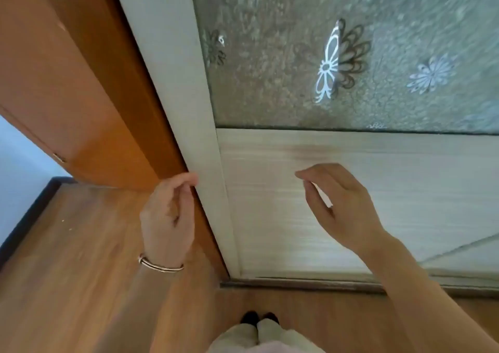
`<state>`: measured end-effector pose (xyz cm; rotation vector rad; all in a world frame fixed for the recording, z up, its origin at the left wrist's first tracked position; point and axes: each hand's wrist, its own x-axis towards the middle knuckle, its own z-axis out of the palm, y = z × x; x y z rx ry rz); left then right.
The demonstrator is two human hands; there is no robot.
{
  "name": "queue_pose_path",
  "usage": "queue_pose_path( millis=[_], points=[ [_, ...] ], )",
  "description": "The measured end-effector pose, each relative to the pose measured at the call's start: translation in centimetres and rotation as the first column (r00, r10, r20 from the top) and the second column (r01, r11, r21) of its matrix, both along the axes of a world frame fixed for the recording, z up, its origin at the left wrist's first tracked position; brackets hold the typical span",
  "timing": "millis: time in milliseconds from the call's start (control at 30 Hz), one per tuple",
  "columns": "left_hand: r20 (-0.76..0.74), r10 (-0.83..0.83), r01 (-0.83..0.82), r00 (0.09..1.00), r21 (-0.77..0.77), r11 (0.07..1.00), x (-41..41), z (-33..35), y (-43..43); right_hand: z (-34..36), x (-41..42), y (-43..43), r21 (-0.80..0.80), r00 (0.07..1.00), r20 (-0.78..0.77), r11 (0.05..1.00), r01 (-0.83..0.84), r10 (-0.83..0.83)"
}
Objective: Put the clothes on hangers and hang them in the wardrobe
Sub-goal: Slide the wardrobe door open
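I view wardrobe door (pixel 405 180): left grip (pixel 167 215) curled round its upright left edge (nearer hand); right grip (pixel 340 204) loose, empty, just before its face. Clothes, hangers out of view.

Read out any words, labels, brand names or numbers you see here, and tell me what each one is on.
No readable text anywhere in this view.
At the bottom edge of the glass panel in the wardrobe door, a small pale mark: too small and blurred to tell whether it is lettering.
On the glass, flower patterns: ornament, not writing.
On the bracelet: no marking can be made out.
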<state>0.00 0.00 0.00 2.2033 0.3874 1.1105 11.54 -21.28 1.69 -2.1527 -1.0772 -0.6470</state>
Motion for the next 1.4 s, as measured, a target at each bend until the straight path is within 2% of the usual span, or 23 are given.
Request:
queue_pose_path(
  millis=[67, 133, 167, 333, 433, 567, 667, 767, 933, 1167, 1300, 1400],
  points=[
    [0.175, -0.054, 0.035, 0.983, 0.109, 0.993, 1.0, 2.9, -0.6, 3.3, 0.3, 1.6, 0.109, 0.958, 0.287, 0.993, -0.053, 0.019],
    [0.291, -0.112, 0.044, 0.950, 0.229, 0.972, 2.5, 5.1, -1.2, 6.7, 0.9, 3.6, 0.143, 0.879, 0.476, 0.988, -0.051, -0.023],
    [0.307, -0.147, 0.062, 0.940, 0.269, 0.961, 3.5, 5.8, -1.1, 7.8, 1.3, 4.3, 0.147, 0.852, 0.520, 0.989, -0.022, -0.058],
    [0.268, -0.102, 0.041, 0.958, 0.223, 0.974, 5.6, 8.1, -1.2, 9.9, 2.6, 5.7, 0.012, 0.820, 0.527, 0.967, 0.255, -0.223],
    [0.226, -0.093, 0.044, 0.970, 0.213, 0.976, 5.7, 8.4, -1.5, 9.5, 3.2, 5.6, -0.034, 0.797, 0.536, 0.936, 0.351, -0.279],
    [0.256, -0.098, 0.057, 0.962, 0.161, 0.985, 5.8, 8.8, -2.2, 9.3, 4.4, 5.2, -0.037, 0.726, 0.619, 0.913, 0.407, -0.299],
    [0.315, -0.060, 0.046, 0.947, 0.052, 0.998, 5.6, 9.2, -2.4, 9.0, 4.9, 5.0, -0.018, 0.701, 0.646, 0.912, 0.409, -0.302],
    [0.357, -0.042, 0.049, 0.933, -0.012, 0.999, 5.4, 9.7, -2.9, 9.0, 5.3, 4.6, -0.008, 0.686, 0.661, 0.912, 0.411, -0.303],
    [0.451, -0.121, 0.209, 0.884, -0.149, 0.967, 6.1, 10.4, -3.2, 9.1, 5.9, 2.8, -0.012, 0.661, 0.680, 0.896, 0.444, -0.318],
    [0.394, -0.315, 0.333, 0.863, 0.022, 0.943, 8.0, 10.0, -6.3, 9.0, 6.2, -2.6, -0.007, 0.648, 0.640, 0.840, 0.542, -0.413],
    [0.340, -0.480, 0.485, 0.809, 0.077, 0.871, 9.2, 9.9, -9.2, 8.7, 5.0, -5.6, 0.017, 0.685, 0.463, 0.778, 0.628, -0.563],
    [0.266, -0.618, 0.610, 0.740, 0.123, 0.783, 10.1, 9.8, -11.5, 8.1, 3.8, -7.1, 0.033, 0.771, 0.236, 0.798, 0.602, -0.592]
  ],
)
